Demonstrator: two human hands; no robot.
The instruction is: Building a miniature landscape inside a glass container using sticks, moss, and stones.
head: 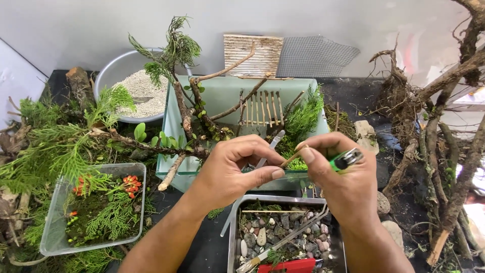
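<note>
Hands meet: our left hand (230, 169) pinches a thin twig (294, 156); our right hand (338, 174) grips twig and green lighter (344, 160). Next, we judge, steady fingers must keep this twig from bending.

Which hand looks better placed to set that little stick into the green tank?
Probably the left hand: its fingers pinch the thin stick, and nothing else is in it. The right hand also touches the stick but already holds a green lighter, below the green tank.
</note>
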